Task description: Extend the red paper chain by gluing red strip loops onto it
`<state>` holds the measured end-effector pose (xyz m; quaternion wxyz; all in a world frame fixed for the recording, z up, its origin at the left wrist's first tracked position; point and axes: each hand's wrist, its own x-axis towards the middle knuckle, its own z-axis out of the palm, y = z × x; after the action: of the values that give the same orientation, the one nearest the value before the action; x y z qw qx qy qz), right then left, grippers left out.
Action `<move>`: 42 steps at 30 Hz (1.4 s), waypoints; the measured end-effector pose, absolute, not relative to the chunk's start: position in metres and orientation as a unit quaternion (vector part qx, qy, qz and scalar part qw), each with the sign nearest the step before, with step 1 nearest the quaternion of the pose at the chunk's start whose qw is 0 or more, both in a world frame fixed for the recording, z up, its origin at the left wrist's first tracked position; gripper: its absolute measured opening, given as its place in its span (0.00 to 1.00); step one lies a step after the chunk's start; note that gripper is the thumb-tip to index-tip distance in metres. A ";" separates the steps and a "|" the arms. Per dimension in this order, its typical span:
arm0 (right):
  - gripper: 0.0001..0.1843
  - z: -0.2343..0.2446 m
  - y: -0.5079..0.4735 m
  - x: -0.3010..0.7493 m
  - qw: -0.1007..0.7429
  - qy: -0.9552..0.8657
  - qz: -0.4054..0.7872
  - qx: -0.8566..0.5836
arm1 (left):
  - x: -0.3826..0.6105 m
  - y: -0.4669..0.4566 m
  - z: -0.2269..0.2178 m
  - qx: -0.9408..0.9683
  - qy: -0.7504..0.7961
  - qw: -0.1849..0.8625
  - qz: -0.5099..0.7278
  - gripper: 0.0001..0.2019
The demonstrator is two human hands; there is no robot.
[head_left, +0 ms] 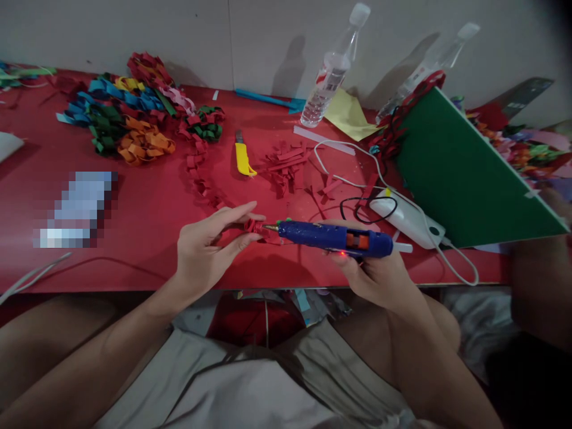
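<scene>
Head view: left hand [201, 244] pinches red paper [252, 225] at fingertips [255, 236]; right hand [379, 274] clasps glue gun [315, 236].

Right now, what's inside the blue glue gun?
An orange-red part shows through an opening in the blue glue gun held by the right hand, and a white glue stick juts from the gun's rear. The casing hides the rest, including how far the stick reaches inside.

You've got a red tabletop [138, 238] in front of you, running back to a plain greyish wall [179, 36] with a thin vertical seam [231, 47]. Your lighting's kinda dim tbh, but you get soft dark shadows [288, 65] on that wall.
</scene>
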<state>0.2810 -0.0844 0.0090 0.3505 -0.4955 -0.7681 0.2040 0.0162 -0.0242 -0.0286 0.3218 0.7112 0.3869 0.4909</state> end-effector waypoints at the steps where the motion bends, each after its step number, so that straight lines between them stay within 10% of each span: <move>1: 0.19 0.009 -0.084 0.282 0.348 -0.768 0.200 -0.499 | 0.016 -0.024 -0.029 0.709 0.386 0.324 0.494 0.23; 15: 0.18 0.011 -0.076 0.305 0.355 -0.763 0.155 -0.517 | 0.020 -0.020 -0.027 0.687 0.416 0.338 0.491 0.19; 29: 0.13 -0.019 -0.035 0.359 0.172 -0.777 0.114 -0.595 | 0.021 -0.013 -0.029 0.595 0.423 0.425 0.536 0.13; 32: 0.27 -0.014 -0.046 0.376 0.161 -0.766 0.116 -0.612 | 0.020 -0.014 -0.027 0.587 0.410 0.444 0.538 0.12; 39: 0.22 0.022 -0.075 0.319 0.497 -0.647 -0.095 -0.570 | 0.020 -0.020 -0.023 0.600 0.397 0.442 0.536 0.12; 42: 0.19 0.020 -0.082 0.250 0.481 -0.722 0.049 -0.495 | 0.024 -0.025 -0.021 0.613 0.402 0.426 0.529 0.12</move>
<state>0.2504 -0.0816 0.0203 0.4808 -0.4954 -0.7218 0.0487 0.0243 -0.0245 -0.0209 0.4265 0.6131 0.4023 0.5295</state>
